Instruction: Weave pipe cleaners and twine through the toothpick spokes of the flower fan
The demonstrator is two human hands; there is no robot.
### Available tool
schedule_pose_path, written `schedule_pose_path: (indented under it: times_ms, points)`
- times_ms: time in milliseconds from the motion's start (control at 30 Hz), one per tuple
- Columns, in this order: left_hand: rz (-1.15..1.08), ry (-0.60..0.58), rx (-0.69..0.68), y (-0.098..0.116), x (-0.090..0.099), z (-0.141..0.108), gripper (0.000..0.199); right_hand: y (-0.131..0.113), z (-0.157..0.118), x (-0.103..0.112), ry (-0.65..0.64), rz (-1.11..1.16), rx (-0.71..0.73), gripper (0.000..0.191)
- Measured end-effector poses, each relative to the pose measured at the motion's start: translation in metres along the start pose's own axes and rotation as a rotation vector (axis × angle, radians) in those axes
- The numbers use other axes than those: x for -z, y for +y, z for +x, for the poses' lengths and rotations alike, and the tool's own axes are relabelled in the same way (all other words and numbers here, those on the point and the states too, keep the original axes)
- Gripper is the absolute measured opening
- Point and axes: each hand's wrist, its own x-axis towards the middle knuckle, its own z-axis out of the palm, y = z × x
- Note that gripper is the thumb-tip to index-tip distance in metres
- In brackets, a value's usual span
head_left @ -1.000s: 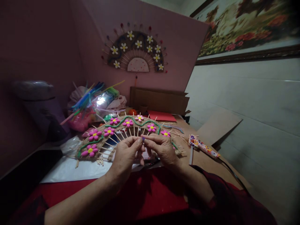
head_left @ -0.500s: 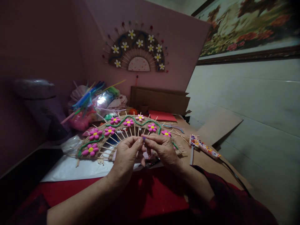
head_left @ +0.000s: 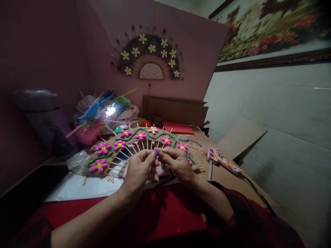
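Note:
A small dark purple piece [head_left: 157, 152] is pinched between the fingertips of both hands. My left hand [head_left: 141, 167] has thumb and forefinger closed on its left side. From the right, the fingers of my right hand [head_left: 178, 164] press on the same piece. Just behind and partly under the hands lies a fan-shaped twine piece [head_left: 134, 137] with thin sticks, a wavy green cord and flowers such as a pink one with a yellow centre [head_left: 98, 166]. The hands cover part of its lower middle.
A flower-patterned glue gun [head_left: 223, 162] with a black cord lies at the right. Behind are red paper [head_left: 178, 127], cardboard [head_left: 176, 108] and a pile of plastic bags and coloured strips [head_left: 103, 115]. A similar fan with white flowers [head_left: 151, 48] hangs on the pink board.
The view has shifted slightly, moving the scene a little to the left. Both hands keep their pinch, and a bit more of the purple piece shows between the fingertips.

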Motion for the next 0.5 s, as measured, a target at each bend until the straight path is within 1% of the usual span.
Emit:
schedule_pose_path:
  times_ms: [67,133,233,300,400,500]
  points:
    - [0.013,-0.018,-0.012,-0.0002,0.0016,0.0000,0.030,0.0002,-0.0002,0.0003,0.002,0.021,-0.013,0.024]
    - [0.038,-0.014,-0.022,0.0010,0.0029,-0.0003,0.030,0.0005,-0.0006,0.0004,-0.023,0.055,-0.029,0.024]
    - [0.075,-0.002,0.017,0.0045,0.0045,0.0001,0.030,0.0017,-0.0009,0.0007,-0.053,0.100,-0.044,0.024]
    - [0.074,-0.019,0.042,0.0065,0.0052,0.0007,0.029,0.0023,-0.0009,0.0010,-0.044,0.112,-0.047,0.024]
    - [0.069,-0.045,0.037,0.0078,0.0055,0.0012,0.028,0.0020,-0.0007,0.0013,-0.030,0.098,-0.031,0.025]
    - [0.101,-0.043,0.024,0.0082,0.0049,0.0008,0.028,0.0012,-0.0008,0.0017,-0.027,0.057,-0.006,0.026]
